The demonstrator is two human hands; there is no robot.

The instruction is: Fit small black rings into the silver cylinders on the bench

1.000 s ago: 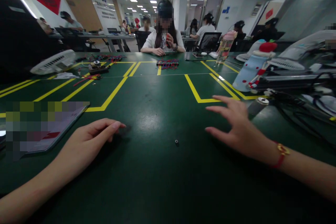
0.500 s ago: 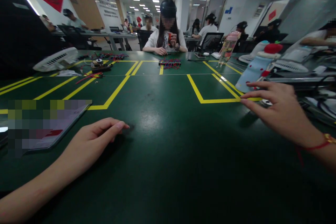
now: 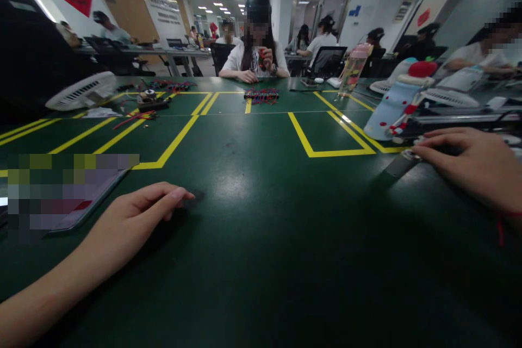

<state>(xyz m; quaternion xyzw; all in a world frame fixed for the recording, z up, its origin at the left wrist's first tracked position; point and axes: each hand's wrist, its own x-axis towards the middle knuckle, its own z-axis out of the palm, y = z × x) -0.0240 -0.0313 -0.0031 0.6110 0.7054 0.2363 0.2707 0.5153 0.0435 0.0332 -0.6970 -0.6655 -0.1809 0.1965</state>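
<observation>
My left hand (image 3: 138, 215) rests on the dark green table (image 3: 261, 239) with its fingers curled together; whatever they might hold is hidden. At the right, my right hand (image 3: 475, 160) has thumb and fingertips closed on the end of a small grey metal cylinder (image 3: 402, 164), which lies tilted near the yellow tape. Just behind it stands a light blue bottle (image 3: 391, 109) with a red top. Left of my left hand lies a flat, partly blurred sheet or tablet (image 3: 87, 196).
Across the table sits a person (image 3: 259, 38) behind a bundle of coloured wires (image 3: 261, 95). White fans (image 3: 84, 92) stand at both sides. A pink-lidded bottle (image 3: 353, 73) and cables lie further back.
My right hand has moved right and its fingers have closed on the end of the grey cylinder, now more visible. My left hand has hardly moved.
</observation>
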